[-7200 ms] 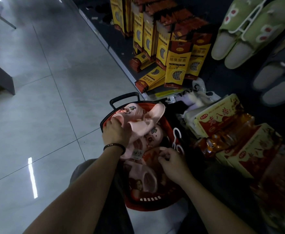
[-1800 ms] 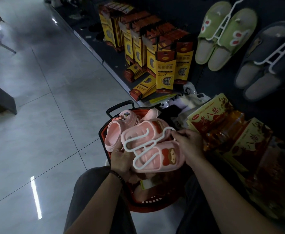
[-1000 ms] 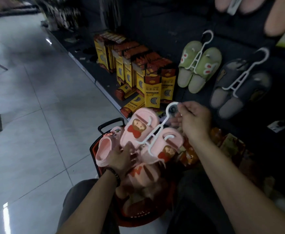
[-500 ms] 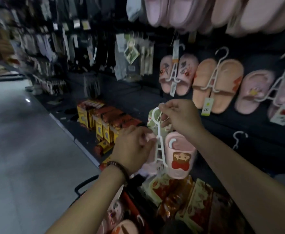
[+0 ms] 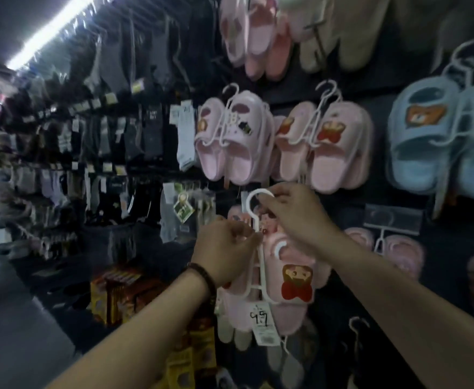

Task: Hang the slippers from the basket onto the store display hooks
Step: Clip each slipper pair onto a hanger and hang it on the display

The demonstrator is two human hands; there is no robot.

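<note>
Facing the display wall (image 5: 443, 248), my left hand (image 5: 224, 248) and right hand (image 5: 294, 211) pinch the hanger (image 5: 261, 265) holding the slippers (image 5: 294, 282), which next needs a free hook.

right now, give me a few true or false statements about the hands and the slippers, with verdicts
1. The right hand pinches the white hanger near its hook. True.
2. The held pink slippers have no price tag. False: a white tag hangs below them.
3. The left hand hangs idle, away from the hanger. False: its curled fingers hold the pair at the hanger's stem.
4. Blue slippers hang on the wall, above and right of the hands. True.
</note>
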